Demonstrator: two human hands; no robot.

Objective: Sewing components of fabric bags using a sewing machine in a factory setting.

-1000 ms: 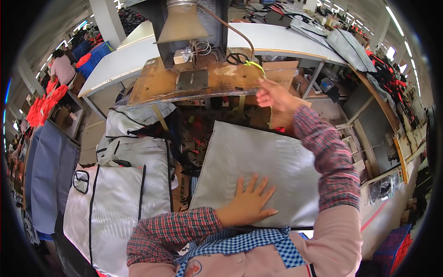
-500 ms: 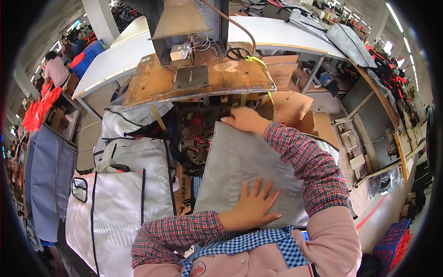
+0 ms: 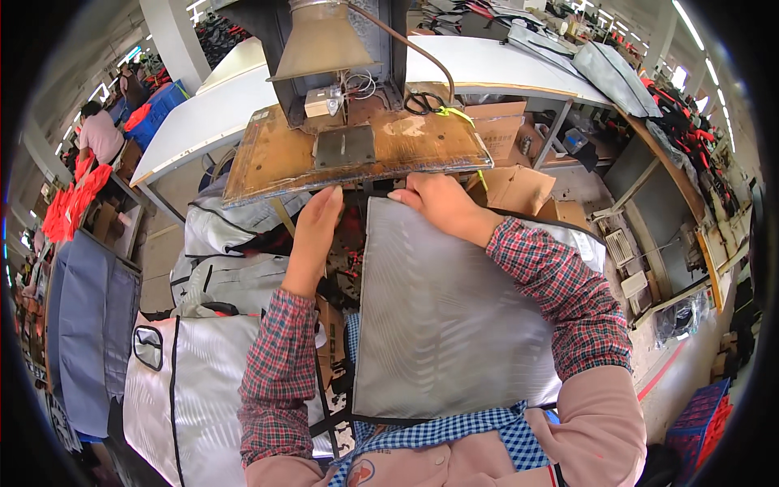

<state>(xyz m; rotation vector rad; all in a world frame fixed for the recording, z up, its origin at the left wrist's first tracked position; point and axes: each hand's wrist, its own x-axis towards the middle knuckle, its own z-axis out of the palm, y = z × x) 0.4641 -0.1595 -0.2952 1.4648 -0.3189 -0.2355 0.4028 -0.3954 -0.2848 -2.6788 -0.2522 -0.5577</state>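
A silver-grey fabric panel point(image 3: 454, 316) with dark edging lies across my lap, its far edge raised to just below the front of a worn wooden machine board point(image 3: 268, 162). My right hand point(image 3: 446, 209) is closed on that far edge near its left corner, thumb on top and fingers curled out of sight. Left of the panel, my left hand point(image 3: 316, 235) points up to the board's front edge, beside the dark gap. Its fingers are pressed together; whatever lies between them is hidden. A dark metal plate point(image 3: 345, 147) is set in the board above both hands.
Silver bags with black edging point(image 3: 207, 381) are piled at my left. Black-handled scissors point(image 3: 424, 103) lie on the board under a beige cone-shaped hood point(image 3: 323, 45). An open cardboard box point(image 3: 519, 188) stands beyond my right forearm. Long white tables point(image 3: 503, 65) run behind.
My left hand has lifted off the panel's near part and reached forward to the board's edge. My right hand still holds the far edge, and the panel has shifted slightly and lies straighter.
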